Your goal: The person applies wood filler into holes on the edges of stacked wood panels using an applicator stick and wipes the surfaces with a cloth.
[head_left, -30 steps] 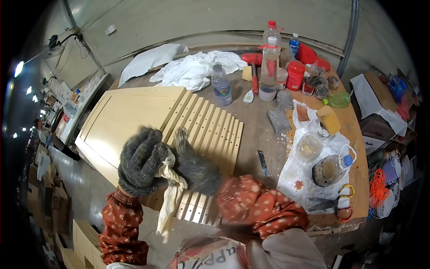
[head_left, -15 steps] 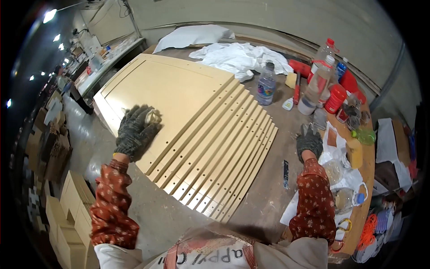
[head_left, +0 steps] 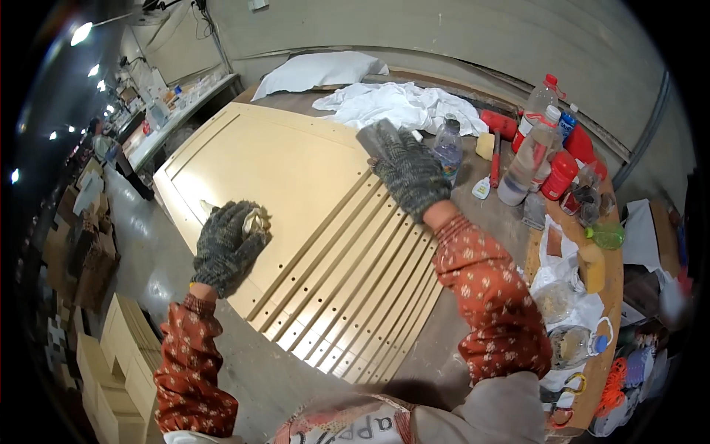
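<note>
Gloves of dark grey knit cover both hands. The left hand rests on the top panel, near its left edge, with fingers half curled around a bunched cream cloth; one end of the cloth pokes out past the fingertips. The right hand reaches farther out, its fingers closed over a flat grey block at the panel's far right corner; how firmly the block bears on the surface, I cannot tell.

Patterned red sleeves run back from both wrists. Below the top panel, a stack of like panels fans toward the right in narrow steps, each strip dotted with small holes.

Just beyond the right hand stands a clear bottle, partly hidden by the glove. Behind the stack lie a crumpled white cloth and a smoother white sheet. Farther right on the table come a yellow sponge, a red mallet, a leaning-looking tall bottle, a red jar and a green bottle on its side.
</note>
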Tool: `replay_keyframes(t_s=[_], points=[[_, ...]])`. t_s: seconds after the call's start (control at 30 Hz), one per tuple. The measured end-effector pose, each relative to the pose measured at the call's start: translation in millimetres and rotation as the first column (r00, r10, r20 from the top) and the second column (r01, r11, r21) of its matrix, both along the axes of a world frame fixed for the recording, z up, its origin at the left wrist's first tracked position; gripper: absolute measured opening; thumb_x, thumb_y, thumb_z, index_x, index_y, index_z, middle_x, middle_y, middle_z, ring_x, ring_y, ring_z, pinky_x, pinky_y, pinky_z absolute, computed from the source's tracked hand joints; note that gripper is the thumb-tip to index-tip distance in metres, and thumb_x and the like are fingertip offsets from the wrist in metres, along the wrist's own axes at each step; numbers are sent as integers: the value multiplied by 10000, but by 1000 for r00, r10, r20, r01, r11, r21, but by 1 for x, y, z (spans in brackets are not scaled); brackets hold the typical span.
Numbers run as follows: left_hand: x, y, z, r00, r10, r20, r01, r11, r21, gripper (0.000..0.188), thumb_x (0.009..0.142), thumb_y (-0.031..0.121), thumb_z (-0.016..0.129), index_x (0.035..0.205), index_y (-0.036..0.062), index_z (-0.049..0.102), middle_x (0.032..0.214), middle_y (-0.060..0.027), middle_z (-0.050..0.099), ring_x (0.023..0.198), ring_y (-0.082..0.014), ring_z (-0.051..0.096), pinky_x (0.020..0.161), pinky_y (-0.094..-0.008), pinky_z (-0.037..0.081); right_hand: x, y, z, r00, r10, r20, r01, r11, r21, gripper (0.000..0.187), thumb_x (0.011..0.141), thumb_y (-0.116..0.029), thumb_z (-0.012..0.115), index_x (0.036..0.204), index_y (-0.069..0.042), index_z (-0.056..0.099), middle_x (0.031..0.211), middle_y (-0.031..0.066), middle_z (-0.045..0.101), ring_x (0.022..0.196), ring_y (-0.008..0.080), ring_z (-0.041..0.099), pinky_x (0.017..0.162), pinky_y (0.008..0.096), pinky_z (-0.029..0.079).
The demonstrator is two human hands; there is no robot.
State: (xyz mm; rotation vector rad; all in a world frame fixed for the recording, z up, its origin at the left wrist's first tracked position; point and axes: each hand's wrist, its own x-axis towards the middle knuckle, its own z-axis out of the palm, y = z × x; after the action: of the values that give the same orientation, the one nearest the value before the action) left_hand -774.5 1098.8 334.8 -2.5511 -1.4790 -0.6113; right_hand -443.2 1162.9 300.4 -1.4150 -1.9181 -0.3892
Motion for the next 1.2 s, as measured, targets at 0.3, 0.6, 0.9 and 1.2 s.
replay_keyframes(t_s=[0.3,0.6,0.9,1.2], points=[[5,2,2,999,44,17,-44,999,-30,430,800,296,638,1163,78,558,1186,-137,559,1168,-350,466,1018,-459,334,68,32,-20,965,173,196,-77,904,-422,586,890,-461,433,1410,-222,305,1371,168,402,1247,324,406,1041,394,310],[10,10,0,999,45,24,-43,997,-62,428,813,288,611,1182,82,546,1196,-145,549,1159,-340,472,1016,-439,336,99,15,-45,945,209,253,-93,910,-405,546,885,-464,463,1359,-202,393,1366,152,416,1225,335,424,1021,410,324],[5,3,1,998,44,54,-41,998,-53,497,798,185,662,1249,55,497,1258,-160,499,1181,-321,458,1028,-412,332,68,-33,-31,971,-226,81,227,753,-618,606,862,-442,453,1390,-173,322,1349,182,420,1227,342,419,1004,411,352],[125,-46,51,914,-403,-39,390,852,350,341,745,217,699,1041,64,629,937,-115,605,929,-301,548,886,-434,389,-2,-96,62,830,-3,558,468,548,-693,487,830,-355,501,1222,-68,535,1213,264,510,1134,354,495,955,462,374]])
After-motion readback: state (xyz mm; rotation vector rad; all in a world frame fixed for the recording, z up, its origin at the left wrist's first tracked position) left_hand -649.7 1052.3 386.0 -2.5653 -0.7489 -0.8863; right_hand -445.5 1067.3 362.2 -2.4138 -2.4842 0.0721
